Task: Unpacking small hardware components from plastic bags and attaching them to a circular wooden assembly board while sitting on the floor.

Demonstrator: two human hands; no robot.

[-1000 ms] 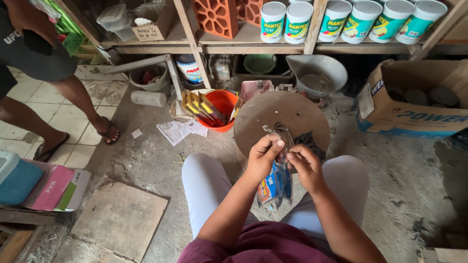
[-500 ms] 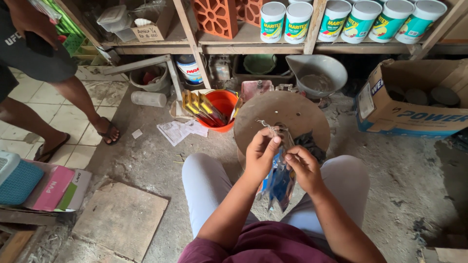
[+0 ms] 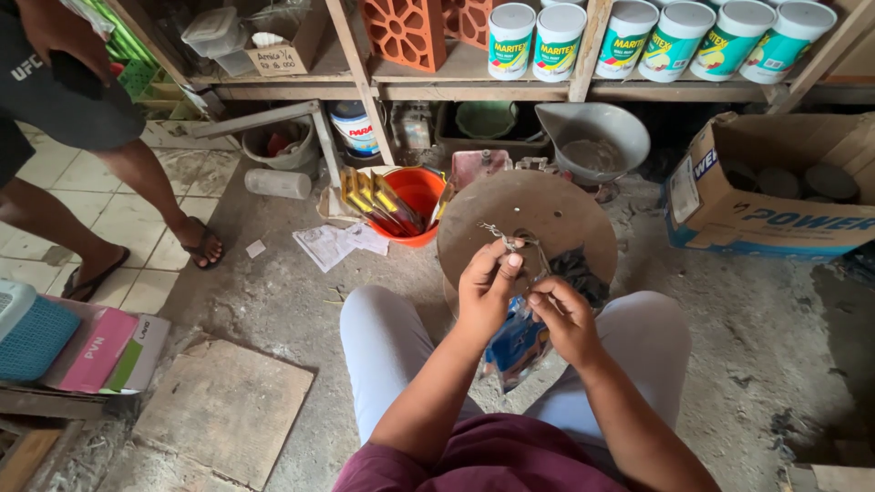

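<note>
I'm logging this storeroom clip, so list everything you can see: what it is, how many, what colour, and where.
Paint tubs: at least six, white and teal, top shelf.
Patterned blocks: two, orange, shelf left of the tubs.
Bucket: one, orange, floor, holding yellow-packed tools.
Round board: one, brown, floor ahead of the knees.
Bowl: one, grey, under the shelf.
Cardboard box: one, brown, right.
Papers: few, white, floor by the bucket.
Other person's legs: sandalled, upper left.
Plastic packet: one, clear and blue, under both hands.
Left hand: pinching thin wire.
Right hand: grip on the packet top.
</note>
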